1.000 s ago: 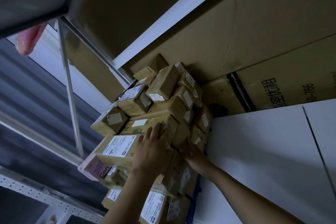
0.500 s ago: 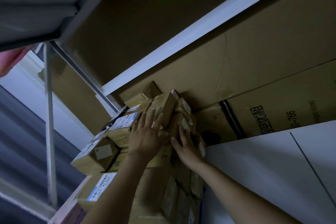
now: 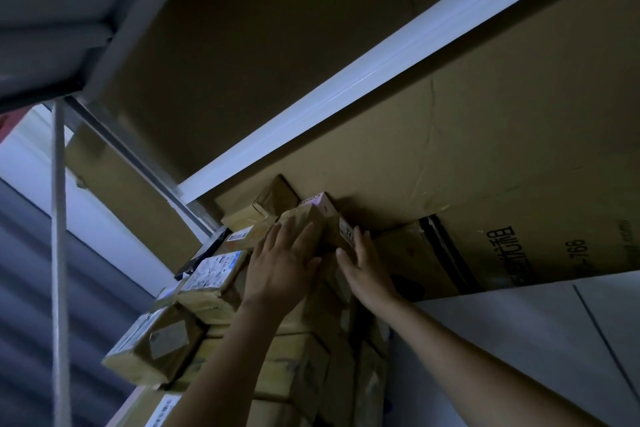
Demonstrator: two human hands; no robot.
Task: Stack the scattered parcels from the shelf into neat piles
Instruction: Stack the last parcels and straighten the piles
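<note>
While both hands (image 3: 282, 265) (image 3: 367, 270) lie flat, grip wide, top parcel (image 3: 313, 218) apparently touches fingertips.

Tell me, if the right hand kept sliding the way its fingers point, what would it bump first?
Probably the small parcel with the white label at its fingertips; the right hand already looks pressed against it. Behind that stands the big cardboard box.

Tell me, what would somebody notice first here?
Probably the two hands: the left hand and right hand lie flat on the top of a tall pile of brown parcels in the middle. Next, the huge cardboard box with printed writing, filling the right side, and the white shelf beam slanting above.
</note>
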